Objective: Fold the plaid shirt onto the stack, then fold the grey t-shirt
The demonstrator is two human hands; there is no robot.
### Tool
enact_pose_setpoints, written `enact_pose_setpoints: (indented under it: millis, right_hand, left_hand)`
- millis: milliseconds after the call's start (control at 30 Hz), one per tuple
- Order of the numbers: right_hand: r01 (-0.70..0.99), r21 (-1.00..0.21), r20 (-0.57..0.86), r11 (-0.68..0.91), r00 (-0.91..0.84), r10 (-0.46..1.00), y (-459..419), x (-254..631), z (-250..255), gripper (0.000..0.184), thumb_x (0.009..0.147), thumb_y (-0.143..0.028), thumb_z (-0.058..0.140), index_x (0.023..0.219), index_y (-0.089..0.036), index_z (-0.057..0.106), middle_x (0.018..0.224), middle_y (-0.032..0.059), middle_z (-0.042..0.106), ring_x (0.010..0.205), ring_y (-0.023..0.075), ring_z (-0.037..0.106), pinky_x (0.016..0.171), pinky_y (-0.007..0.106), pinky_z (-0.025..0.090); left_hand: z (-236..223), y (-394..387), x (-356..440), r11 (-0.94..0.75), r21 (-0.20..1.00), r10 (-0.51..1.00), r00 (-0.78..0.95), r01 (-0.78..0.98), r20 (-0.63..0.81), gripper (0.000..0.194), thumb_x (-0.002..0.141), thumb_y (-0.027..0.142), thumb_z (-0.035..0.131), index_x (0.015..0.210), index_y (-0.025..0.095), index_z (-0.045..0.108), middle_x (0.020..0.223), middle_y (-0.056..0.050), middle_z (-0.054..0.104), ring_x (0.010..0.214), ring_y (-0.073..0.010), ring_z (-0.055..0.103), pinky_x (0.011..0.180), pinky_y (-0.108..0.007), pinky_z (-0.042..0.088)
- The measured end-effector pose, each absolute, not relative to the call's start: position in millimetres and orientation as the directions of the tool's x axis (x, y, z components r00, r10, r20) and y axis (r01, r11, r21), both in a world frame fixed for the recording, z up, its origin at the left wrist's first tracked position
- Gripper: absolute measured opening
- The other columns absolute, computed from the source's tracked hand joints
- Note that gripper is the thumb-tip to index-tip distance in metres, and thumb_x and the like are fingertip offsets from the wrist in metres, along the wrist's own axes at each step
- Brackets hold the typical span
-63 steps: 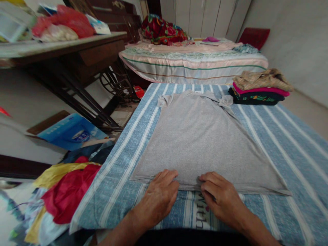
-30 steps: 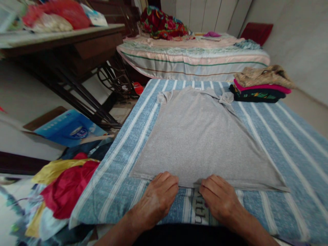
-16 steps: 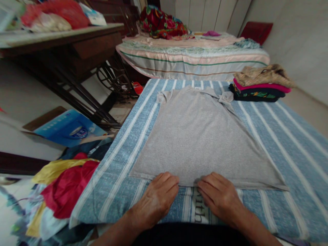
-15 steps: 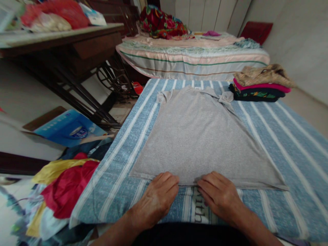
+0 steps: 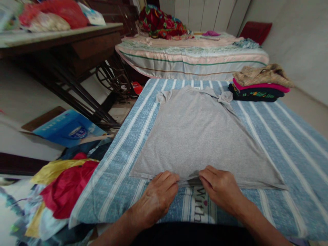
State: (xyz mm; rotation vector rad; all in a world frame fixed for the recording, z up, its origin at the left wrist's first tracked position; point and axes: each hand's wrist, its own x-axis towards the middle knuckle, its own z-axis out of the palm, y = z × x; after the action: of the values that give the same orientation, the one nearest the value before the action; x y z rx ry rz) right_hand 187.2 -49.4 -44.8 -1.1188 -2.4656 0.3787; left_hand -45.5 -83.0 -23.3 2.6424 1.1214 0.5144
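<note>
A grey T-shirt [image 5: 194, 136] lies spread out on the blue and white striped bed cover [image 5: 112, 164], its hem toward me and its collar at the far end. Its right sleeve is bunched up. My left hand [image 5: 160, 191] is closed on the hem left of the middle, fingertips tucked against the cloth. Just to the right, my right hand [image 5: 220, 188] pinches the same hem and holds it slightly raised, with a dark gap under the edge. Printed letters on the cover show between my wrists.
Folded clothes [image 5: 261, 82] are stacked at the bed's far right. On the floor at left lie a heap of clothes [image 5: 61, 191] and a blue box [image 5: 69, 128]. A sewing-machine table [image 5: 99, 37] stands at the left, and another bed [image 5: 194, 58] is beyond.
My right hand has moved up a little, lifting the hem at its fingertips; more of the printed letters show. My left hand stays nearly where it was.
</note>
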Motion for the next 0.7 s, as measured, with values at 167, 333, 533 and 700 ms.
enact_pose_setpoints:
  millis: [167, 333, 533, 700]
  right_hand:
    - [0.645, -0.266, 0.223, 0.716, -0.682, 0.697, -49, 186, -43, 0.018, 0.084, -0.007, 0.046, 0.074, -0.019, 0.053, 0.069, 0.0001, 0.050, 0.055, 0.0152, 0.045, 0.054, 0.030, 0.029]
    - [0.602, -0.143, 0.497, 0.786, -0.643, 0.583, -44, 183, -40, 0.023, 0.089, -0.006, 0.040, 0.077, -0.016, 0.057, 0.069, 0.0028, 0.051, 0.058, 0.0162, 0.044, 0.056, 0.031, 0.030]
    - [0.527, -0.083, 0.559, 0.846, -0.678, 0.477, -46, 183, -59, 0.025, 0.094, -0.009, 0.037, 0.084, -0.012, 0.059, 0.077, 0.0079, 0.055, 0.065, 0.0179, 0.047, 0.060, 0.032, 0.033]
    - [0.515, -0.149, 0.490, 0.844, -0.703, 0.515, -50, 189, -63, 0.023, 0.093, -0.011, 0.037, 0.082, -0.014, 0.058, 0.072, 0.0047, 0.051, 0.063, 0.0179, 0.045, 0.058, 0.032, 0.032]
  left_hand:
    - [-24, -83, -46, -0.672, 0.340, 0.738, 0.633, 0.658, 0.232, 0.018, 0.090, 0.007, 0.042, 0.081, 0.016, 0.055, 0.101, -0.006, 0.060, 0.087, -0.0175, 0.052, 0.079, -0.034, 0.047]
    - [-25, -83, -46, -0.677, 0.343, 0.734, 0.632, 0.651, 0.249, 0.019, 0.090, 0.007, 0.041, 0.084, 0.015, 0.056, 0.101, -0.007, 0.061, 0.088, -0.0174, 0.054, 0.078, -0.034, 0.048]
    - [-26, -83, -46, -0.662, 0.341, 0.750, 0.602, 0.668, 0.276, 0.020, 0.090, 0.008, 0.041, 0.079, 0.016, 0.055, 0.104, -0.007, 0.060, 0.094, -0.0186, 0.054, 0.082, -0.035, 0.047]
    - [-26, -82, -47, -0.660, 0.342, 0.751, 0.605, 0.669, 0.264, 0.018, 0.089, 0.008, 0.042, 0.082, 0.017, 0.057, 0.101, -0.006, 0.060, 0.090, -0.0174, 0.054, 0.080, -0.034, 0.048]
